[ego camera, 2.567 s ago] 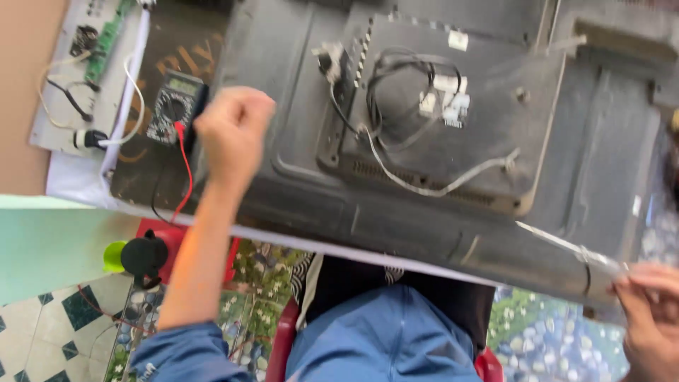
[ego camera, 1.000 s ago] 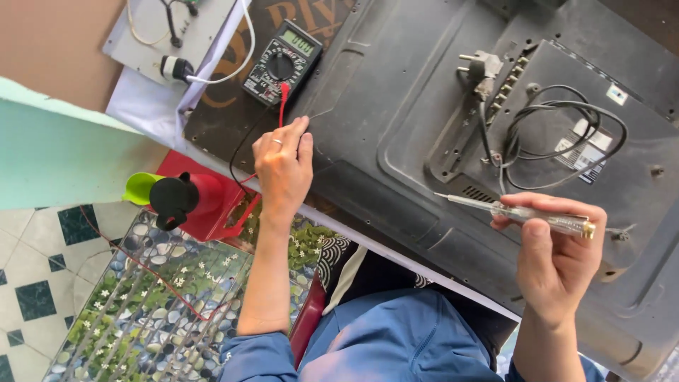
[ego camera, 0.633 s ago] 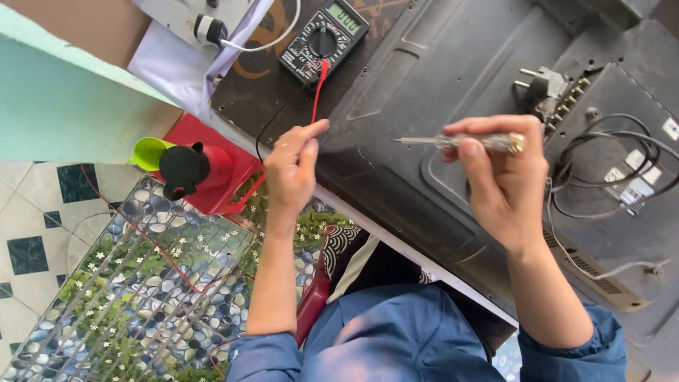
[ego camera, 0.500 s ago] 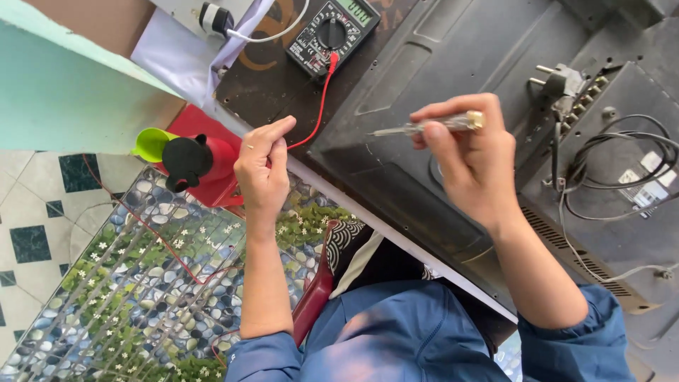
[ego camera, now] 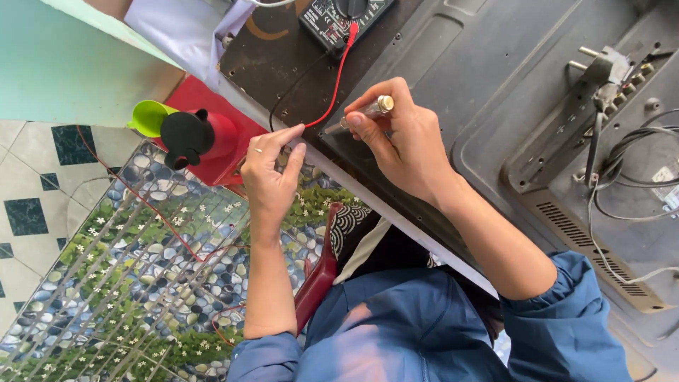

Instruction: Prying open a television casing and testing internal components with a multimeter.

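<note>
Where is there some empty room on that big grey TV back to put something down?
Bare grey panel lies between the multimeter and the plug. It is crowded at the near edge by both hands, right hand holding a screwdriver, and by the cables.

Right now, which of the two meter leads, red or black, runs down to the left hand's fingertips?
The red lead: it runs from the multimeter down to the left hand; the black lead curves separately.

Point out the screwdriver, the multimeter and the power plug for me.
screwdriver (ego camera: pixel 375 110): head view, on the clear handle near its metal end cap, in the right hand (ego camera: pixel 403 145).
multimeter (ego camera: pixel 339 18): head view, on its dark body at the top edge.
power plug (ego camera: pixel 600 67): head view, on the grey plug body behind the prongs.
</note>
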